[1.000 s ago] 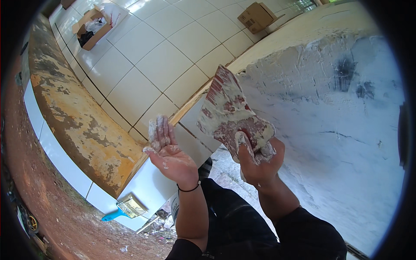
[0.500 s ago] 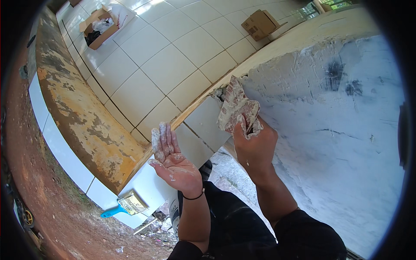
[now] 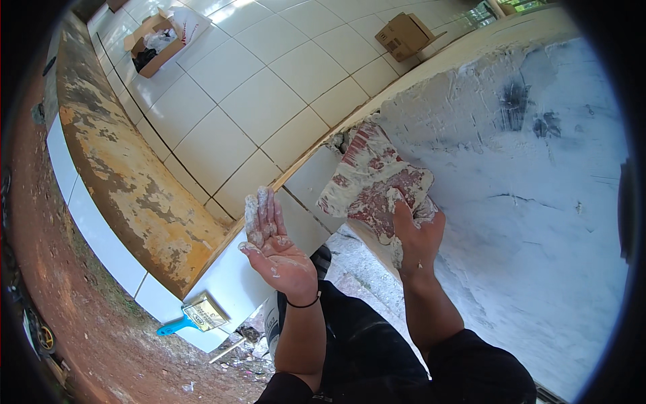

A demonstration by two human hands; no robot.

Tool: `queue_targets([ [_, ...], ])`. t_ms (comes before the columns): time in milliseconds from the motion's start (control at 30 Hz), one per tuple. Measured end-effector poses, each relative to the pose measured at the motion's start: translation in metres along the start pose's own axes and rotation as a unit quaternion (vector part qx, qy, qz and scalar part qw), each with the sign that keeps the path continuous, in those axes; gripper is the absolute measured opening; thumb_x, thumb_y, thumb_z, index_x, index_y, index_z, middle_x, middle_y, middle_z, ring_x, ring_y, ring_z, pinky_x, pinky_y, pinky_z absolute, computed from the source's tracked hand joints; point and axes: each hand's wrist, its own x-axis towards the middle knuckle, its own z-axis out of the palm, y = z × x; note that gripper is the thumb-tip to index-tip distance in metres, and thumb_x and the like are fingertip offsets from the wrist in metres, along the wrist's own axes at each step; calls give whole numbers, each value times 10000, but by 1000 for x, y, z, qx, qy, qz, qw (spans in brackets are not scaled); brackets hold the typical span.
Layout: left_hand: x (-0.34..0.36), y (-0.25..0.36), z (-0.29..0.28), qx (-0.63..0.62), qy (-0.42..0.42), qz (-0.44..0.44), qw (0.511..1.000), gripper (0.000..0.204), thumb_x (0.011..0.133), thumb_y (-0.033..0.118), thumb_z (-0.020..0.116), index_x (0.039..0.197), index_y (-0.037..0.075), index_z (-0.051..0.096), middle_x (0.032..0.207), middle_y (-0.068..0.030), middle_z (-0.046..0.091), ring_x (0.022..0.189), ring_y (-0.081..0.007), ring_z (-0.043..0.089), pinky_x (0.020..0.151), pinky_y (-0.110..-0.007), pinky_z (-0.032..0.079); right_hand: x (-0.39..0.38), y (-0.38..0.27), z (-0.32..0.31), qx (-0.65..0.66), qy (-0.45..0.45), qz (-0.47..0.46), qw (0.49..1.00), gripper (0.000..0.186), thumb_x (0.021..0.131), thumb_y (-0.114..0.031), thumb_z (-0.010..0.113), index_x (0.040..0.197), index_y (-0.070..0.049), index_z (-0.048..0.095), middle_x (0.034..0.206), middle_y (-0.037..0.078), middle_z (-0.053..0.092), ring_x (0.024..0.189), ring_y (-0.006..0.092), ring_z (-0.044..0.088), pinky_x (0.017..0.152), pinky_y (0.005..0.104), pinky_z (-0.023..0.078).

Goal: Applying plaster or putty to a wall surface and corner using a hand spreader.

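My right hand point(image 3: 418, 239) grips a red flat scraper point(image 3: 367, 172) thickly smeared with cream putty; its upper end lies by the broken corner point(image 3: 336, 143) where the tiled ledge point(image 3: 306, 215) meets the whitened wall surface point(image 3: 518, 188). My left hand point(image 3: 276, 249) is open, palm up, fingers extended and coated with white putty, beside the ledge and left of the scraper. It holds nothing. A paintbrush with a blue handle point(image 3: 176, 326) lies on white tile below and left of my left hand.
Behind the ledge is a tiled floor point(image 3: 235, 101) with an open cardboard box holding bags point(image 3: 158, 44) and another carton point(image 3: 404, 37). A peeling ochre wall edge point(image 3: 134, 188) curves along the left, above red soil point(image 3: 60, 256). A pale bucket point(image 3: 272, 323) is partly hidden by my left arm.
The scraper has moved down from a raised position onto the broken corner and turned, its broad face showing again. My right hand has shifted slightly; my open left hand has drifted slightly right.
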Motion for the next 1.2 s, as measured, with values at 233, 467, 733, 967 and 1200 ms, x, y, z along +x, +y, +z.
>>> queue_targets([
  [233,2,3,-6,7,0,9,1000,637,894,443,217,1250,-81,286,1258,-259,356,1197,-345,338,1018,-393,251,-1,-17,-16,-193,-137,-124,964,227,696,-84,588,885,42,568,747,140,608,634,233,592,601,302,454],
  [467,-3,5,-6,5,6,15,1000,638,894,442,220,1250,-84,285,1265,-262,344,1198,-341,338,1021,-391,245,33,-36,15,-412,-207,-194,866,235,702,-182,596,789,32,552,684,191,572,641,352,573,600,400,457],
  [733,-13,11,3,-19,-8,7,1000,650,897,438,212,1251,-105,268,1265,-266,342,1199,-338,338,1022,-386,245,19,-69,-1,-460,-155,-211,849,181,694,-143,597,746,24,551,665,206,566,632,357,573,596,400,453],
  [967,-14,10,0,-5,-27,12,1000,659,903,438,197,1234,-126,277,1250,-279,354,1183,-349,356,1015,-400,257,-3,-81,-15,-404,-155,-165,886,171,673,-109,593,772,28,566,666,197,569,630,368,559,588,395,451],
  [1200,-17,5,0,-10,-22,-1,1000,653,905,433,193,1224,-128,292,1241,-280,364,1179,-346,363,1009,-404,264,24,-72,4,-403,-167,-202,877,167,684,-110,577,787,22,568,645,194,560,637,370,552,586,381,454],
])
